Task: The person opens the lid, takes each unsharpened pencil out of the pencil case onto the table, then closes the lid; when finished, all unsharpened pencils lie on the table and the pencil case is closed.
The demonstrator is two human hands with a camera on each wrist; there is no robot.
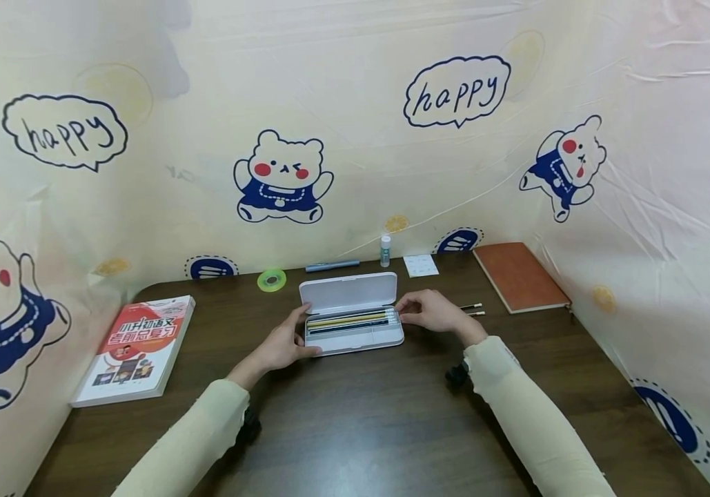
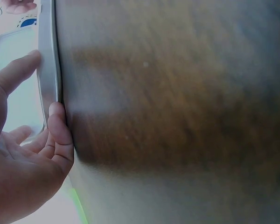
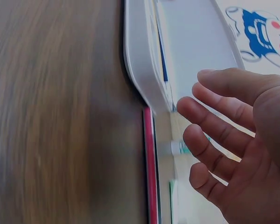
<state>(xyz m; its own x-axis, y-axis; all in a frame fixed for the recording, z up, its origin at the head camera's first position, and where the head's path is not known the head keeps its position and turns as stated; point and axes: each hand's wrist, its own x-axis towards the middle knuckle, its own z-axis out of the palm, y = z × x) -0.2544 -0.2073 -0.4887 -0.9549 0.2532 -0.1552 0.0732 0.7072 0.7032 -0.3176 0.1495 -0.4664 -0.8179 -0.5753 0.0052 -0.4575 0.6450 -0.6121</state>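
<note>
A white pencil case [image 1: 342,343] lies on the table with its lid [image 1: 348,293] raised at the back. Several pencils [image 1: 348,319], yellow and dark, lie lengthwise inside it. My left hand [image 1: 280,345] holds the left end of the case, thumb at the front corner and fingers around the side; its fingertips lie along the case wall in the left wrist view. By the case's right end is my right hand [image 1: 429,310], its fingers loosely bent around nothing in the right wrist view [image 3: 233,135]. More pencils [image 1: 474,313] on the table are partly hidden behind it.
Along the back stand or lie green tape [image 1: 272,279], a blue pen [image 1: 332,266], a glue stick [image 1: 385,251] and a paper sheet [image 1: 420,266]. A red-and-white book [image 1: 137,348] lies at left, a brown notebook [image 1: 521,276] at back right. Printed cloth encloses the table.
</note>
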